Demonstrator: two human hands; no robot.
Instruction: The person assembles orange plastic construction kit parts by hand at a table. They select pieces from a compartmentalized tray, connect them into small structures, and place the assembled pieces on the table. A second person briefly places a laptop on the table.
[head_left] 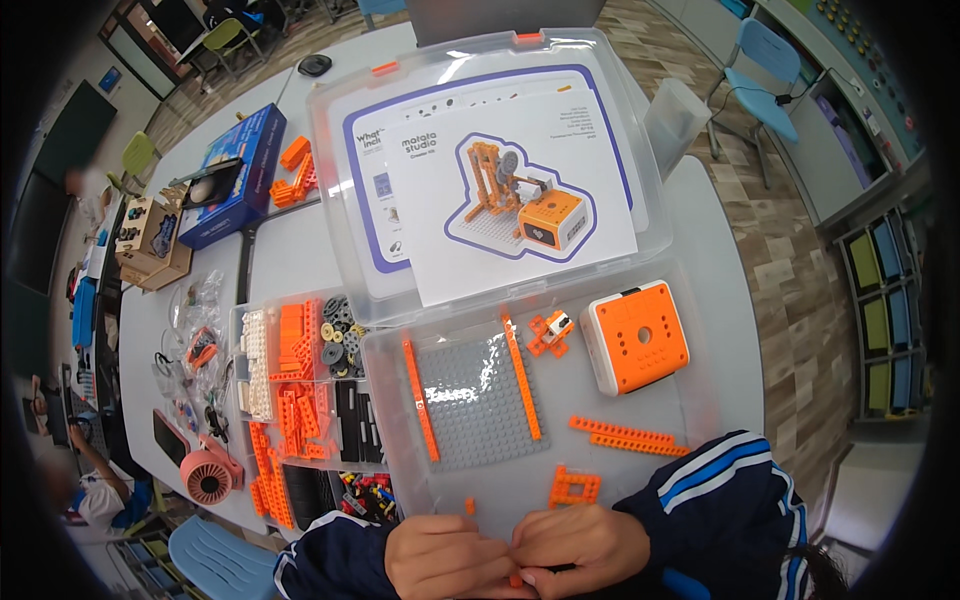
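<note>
left hand [445, 557] and right hand [580, 548] pinched together on a small orange piece [516, 579] at the near edge, clear tray [700, 400] holding grey baseplate [478, 398], orange beams [628, 436], orange cube [635, 336], compartment box [300, 400] of orange parts

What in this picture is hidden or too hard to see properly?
- Head view: the small orange piece is mostly covered by the left hand and right hand pinching it.
- The compartment tray's tiny parts are too small to tell apart.
- The picture's left rim is dark and blurred.
</note>
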